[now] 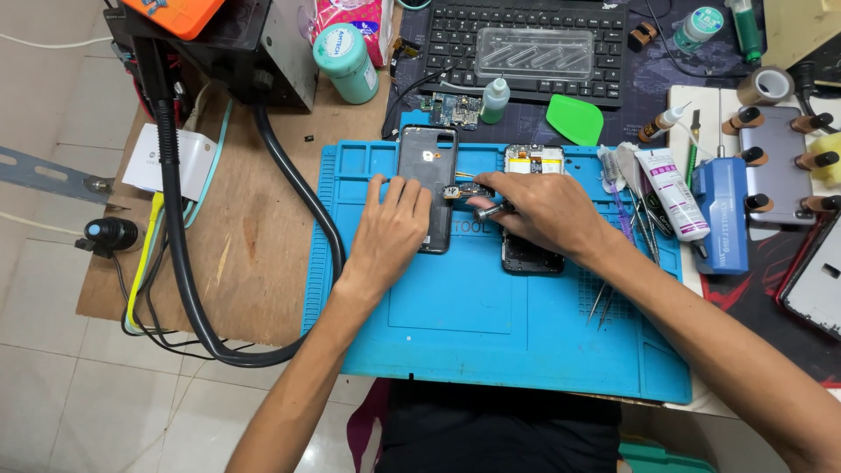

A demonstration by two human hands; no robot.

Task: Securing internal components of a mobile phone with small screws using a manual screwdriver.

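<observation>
Left hand (392,229) spreading flat on the black back cover (428,175); right hand (539,210) pinching a small fragile circuit board (467,190) beside it, edges only.

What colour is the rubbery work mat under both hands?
The rubbery work mat is bright blue, with moulded compartments along its top edge; the head view shows it.

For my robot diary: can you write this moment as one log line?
left hand: on black phone back | right hand: holds small tool at small circuit board | blue mat
</observation>
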